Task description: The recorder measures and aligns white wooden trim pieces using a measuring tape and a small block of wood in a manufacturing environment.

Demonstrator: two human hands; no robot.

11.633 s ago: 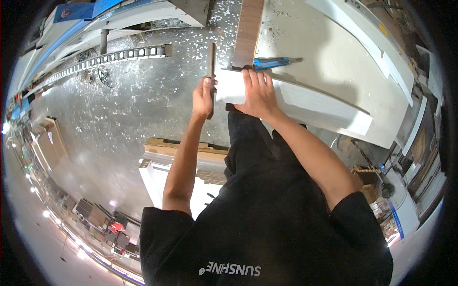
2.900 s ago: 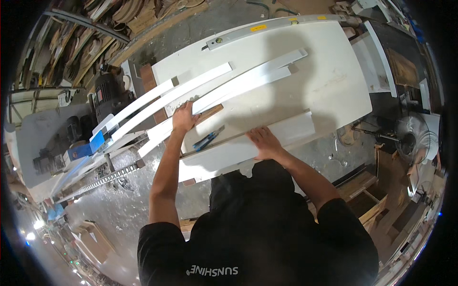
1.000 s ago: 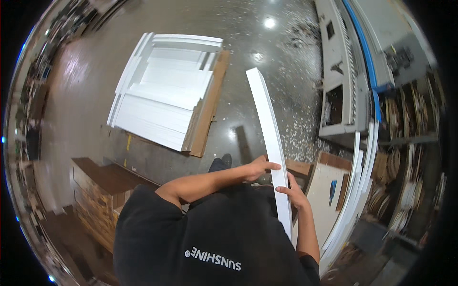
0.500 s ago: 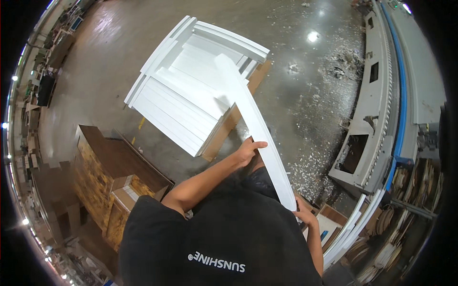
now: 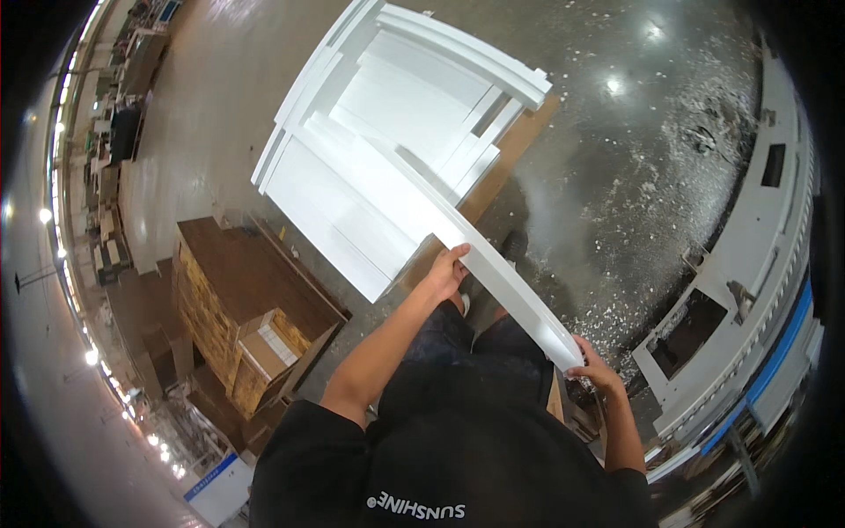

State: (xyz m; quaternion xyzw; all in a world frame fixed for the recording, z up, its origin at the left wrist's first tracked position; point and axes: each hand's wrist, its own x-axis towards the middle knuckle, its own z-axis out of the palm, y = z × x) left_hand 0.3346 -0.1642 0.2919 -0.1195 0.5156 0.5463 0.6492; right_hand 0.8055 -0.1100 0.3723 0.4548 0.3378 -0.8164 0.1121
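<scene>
A long white board (image 5: 506, 275) slants across my front, from near my right side up to the far left. My left hand (image 5: 447, 272) is closed on its left edge around mid-length. At the near end, my right hand (image 5: 598, 364) wraps round the board's corner. The far part of the board lies over a stack of white boards and panels (image 5: 330, 207); whether it touches them I cannot tell. Several narrower white strips (image 5: 480, 172) lie on the right of that stack, above a brown base (image 5: 519, 154).
To the left stand brown wooden panels (image 5: 242, 264) with a carton (image 5: 268, 345) against them. A long grey machine (image 5: 748, 290) with a blue strip runs along the right. White chips (image 5: 607, 242) litter the concrete floor.
The board has swung so its far end points further left, over the stack, and its edge face now shows. Both hands keep their hold. The whole view has shifted.
</scene>
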